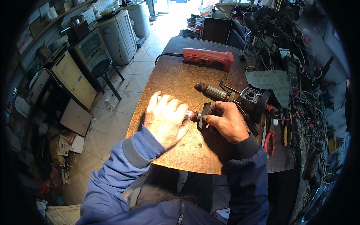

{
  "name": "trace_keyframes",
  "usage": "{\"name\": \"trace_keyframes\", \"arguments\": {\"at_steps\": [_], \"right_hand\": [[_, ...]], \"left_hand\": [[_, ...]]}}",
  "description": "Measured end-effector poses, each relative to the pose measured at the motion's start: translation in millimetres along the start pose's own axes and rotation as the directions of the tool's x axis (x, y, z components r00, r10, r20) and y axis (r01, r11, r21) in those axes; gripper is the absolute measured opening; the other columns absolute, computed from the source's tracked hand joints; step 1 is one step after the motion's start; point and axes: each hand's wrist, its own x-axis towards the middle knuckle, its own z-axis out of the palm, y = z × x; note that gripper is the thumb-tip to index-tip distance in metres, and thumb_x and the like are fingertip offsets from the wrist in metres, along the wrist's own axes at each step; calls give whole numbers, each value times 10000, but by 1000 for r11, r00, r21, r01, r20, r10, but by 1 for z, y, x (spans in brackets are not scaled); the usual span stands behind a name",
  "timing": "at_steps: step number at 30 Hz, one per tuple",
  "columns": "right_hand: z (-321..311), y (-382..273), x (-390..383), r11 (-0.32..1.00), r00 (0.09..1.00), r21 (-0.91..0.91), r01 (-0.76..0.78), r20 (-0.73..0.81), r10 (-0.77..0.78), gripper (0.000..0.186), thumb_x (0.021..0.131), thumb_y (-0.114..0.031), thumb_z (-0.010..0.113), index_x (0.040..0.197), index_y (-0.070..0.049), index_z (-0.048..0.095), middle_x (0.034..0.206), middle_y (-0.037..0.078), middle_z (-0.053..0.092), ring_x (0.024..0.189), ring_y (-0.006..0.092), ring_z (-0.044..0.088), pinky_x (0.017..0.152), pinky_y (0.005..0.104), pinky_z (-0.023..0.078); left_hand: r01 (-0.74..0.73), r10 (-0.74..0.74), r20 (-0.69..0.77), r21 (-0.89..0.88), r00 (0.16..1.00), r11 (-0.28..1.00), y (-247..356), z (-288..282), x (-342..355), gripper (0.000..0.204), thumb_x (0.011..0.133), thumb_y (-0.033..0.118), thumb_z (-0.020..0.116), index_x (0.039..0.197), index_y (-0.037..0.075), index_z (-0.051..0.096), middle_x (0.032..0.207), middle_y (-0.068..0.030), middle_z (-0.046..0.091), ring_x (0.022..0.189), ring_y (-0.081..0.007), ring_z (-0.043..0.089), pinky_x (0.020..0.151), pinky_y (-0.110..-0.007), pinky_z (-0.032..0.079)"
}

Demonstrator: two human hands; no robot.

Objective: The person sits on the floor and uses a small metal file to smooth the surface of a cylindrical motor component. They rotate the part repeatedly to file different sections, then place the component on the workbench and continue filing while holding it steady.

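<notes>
Over the near part of the wooden table, my left hand (164, 118) is closed around a motor armature (192, 114), most of which its fingers hide. The copper end of the armature sticks out to the right. My right hand (228, 120) pinches a dark folded strip of sandpaper (204, 112) between thumb and fingers, and the strip lies against that copper end. Just beyond my hands lies a second armature (214, 91) with a gear on its shaft. A metal gear housing (252, 96) with a black guard sits right of it.
A red power-tool body (206, 57) with a black cord lies at the table's far side. To the right are a greenish sandpaper sheet (270, 83), a multimeter (293, 73), red-handled pliers (269, 141) and tangled wires (311, 123). A black stool (103, 68) stands left on the tiled floor.
</notes>
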Motion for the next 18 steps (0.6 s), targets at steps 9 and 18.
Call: {"name": "trace_keyframes", "arguments": {"at_steps": [9,18], "right_hand": [[-1,1,0,1000,1000,-18,-22,14,22,83,841,-43,678,839,37,656,660,55,628,519,93,566,487,225,445],[5,6,3,998,998,-25,51,-24,-51,126,807,-56,687,770,62,664,634,43,613,537,79,553,483,242,425]], "left_hand": [[0,0,12,-1,1000,1000,-1,0,0,281,697,210,741,930,83,649,929,-92,639,956,-284,599,988,-510,395],[2,-2,3,7,1000,1000,-1,0,-1,266,706,216,737,923,87,652,913,-88,639,945,-279,601,986,-508,396]]}}
